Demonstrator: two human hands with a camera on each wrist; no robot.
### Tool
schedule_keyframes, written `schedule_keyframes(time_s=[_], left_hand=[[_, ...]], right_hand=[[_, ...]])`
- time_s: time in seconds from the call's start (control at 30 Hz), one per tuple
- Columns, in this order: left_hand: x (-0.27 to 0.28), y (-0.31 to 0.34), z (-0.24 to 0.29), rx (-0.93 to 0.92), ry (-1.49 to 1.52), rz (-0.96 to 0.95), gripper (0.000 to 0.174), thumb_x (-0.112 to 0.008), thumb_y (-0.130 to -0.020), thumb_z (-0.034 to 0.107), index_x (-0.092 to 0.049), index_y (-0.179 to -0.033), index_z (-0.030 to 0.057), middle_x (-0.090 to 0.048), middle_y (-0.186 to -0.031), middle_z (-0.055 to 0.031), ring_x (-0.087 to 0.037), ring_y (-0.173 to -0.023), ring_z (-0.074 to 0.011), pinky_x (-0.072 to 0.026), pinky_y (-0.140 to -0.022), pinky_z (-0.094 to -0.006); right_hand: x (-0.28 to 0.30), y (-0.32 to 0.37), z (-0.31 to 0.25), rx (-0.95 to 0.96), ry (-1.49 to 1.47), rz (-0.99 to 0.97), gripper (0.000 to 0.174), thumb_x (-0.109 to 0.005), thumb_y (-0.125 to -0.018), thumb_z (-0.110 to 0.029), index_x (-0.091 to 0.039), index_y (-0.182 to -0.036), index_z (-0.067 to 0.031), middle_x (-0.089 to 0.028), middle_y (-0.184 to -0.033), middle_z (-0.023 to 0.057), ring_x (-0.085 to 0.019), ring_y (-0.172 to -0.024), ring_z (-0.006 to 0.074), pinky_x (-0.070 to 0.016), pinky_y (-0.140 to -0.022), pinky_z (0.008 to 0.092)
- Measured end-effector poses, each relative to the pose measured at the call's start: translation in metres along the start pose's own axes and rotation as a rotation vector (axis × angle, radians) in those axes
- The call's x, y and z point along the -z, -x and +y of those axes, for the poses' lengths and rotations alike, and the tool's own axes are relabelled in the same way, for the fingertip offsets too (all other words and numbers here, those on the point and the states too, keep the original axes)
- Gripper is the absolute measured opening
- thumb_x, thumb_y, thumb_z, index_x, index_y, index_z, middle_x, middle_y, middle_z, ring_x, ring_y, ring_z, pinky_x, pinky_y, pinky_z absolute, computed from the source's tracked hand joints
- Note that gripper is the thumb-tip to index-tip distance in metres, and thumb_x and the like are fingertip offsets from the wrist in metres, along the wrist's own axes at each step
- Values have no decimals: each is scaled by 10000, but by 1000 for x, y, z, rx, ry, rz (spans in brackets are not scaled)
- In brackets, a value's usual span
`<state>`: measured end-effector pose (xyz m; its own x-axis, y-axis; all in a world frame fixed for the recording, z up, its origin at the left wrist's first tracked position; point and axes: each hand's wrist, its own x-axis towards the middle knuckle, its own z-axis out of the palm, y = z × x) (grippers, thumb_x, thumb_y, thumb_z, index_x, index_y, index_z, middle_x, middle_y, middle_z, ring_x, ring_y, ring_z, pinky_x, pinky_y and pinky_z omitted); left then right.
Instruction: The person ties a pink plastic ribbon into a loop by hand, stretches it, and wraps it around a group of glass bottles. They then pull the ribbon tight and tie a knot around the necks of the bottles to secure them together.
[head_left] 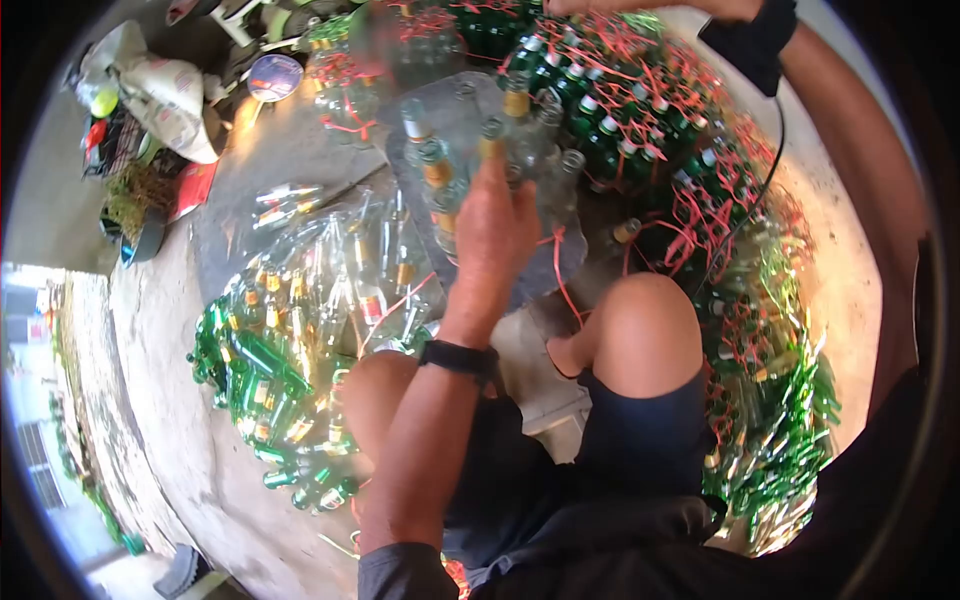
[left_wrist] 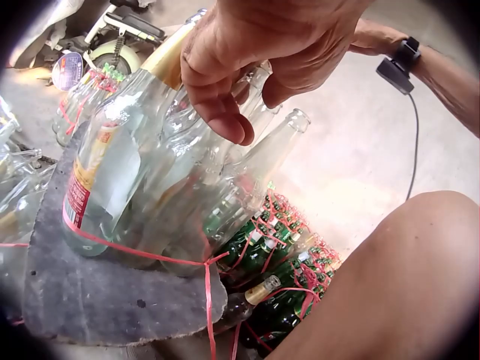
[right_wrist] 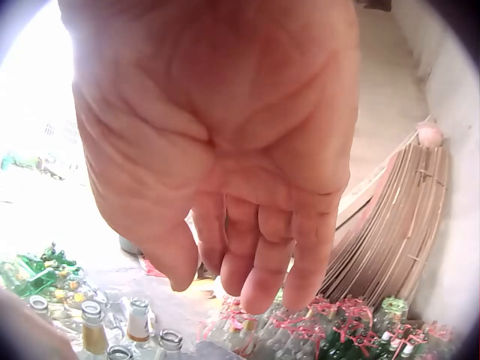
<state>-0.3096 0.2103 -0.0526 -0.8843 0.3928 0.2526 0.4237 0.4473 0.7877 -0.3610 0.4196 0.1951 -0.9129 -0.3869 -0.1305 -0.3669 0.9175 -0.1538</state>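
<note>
Clear glass bottles (head_left: pixel 545 150) (left_wrist: pixel 150 172) stand upright in a cluster on a dark grey slab (head_left: pixel 410 110) (left_wrist: pixel 112 300). Red string (left_wrist: pixel 135 251) runs round their lower part. My left hand (head_left: pixel 495 235) (left_wrist: pixel 277 45) reaches over the cluster from above, its fingers curled down round a bottle neck among the others; the hand partly hides the grip. Raised away from the cluster, my right hand (head_left: pixel 600 5) (right_wrist: pixel 217 150) is at the top edge in the head view, palm showing, fingers loosely bent and holding nothing.
Green bottles tied with red string (head_left: pixel 640 120) stand beyond the slab and to its right. Loose clear and green bottles (head_left: pixel 270 370) lie on the floor at left. My bent knees (head_left: pixel 650 335) flank the near side. Stacked brown sheets (right_wrist: pixel 397 225) lean at a wall.
</note>
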Motion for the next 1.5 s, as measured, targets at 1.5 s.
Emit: schedule_keyframes(time_s=[1.5], left_hand=[[-4,19,18,54,23,-37,284,-663,-906,89,-500,-1089,-54,-623,-977,-272,-651,-848,-486,-532,-704,-540]], right_hand=[[-180,-129,33,60,209,193,365,-796,-752,-275,-686,-1010,-41,-690,-911,197,-662,-989,394,-505,-874,481]])
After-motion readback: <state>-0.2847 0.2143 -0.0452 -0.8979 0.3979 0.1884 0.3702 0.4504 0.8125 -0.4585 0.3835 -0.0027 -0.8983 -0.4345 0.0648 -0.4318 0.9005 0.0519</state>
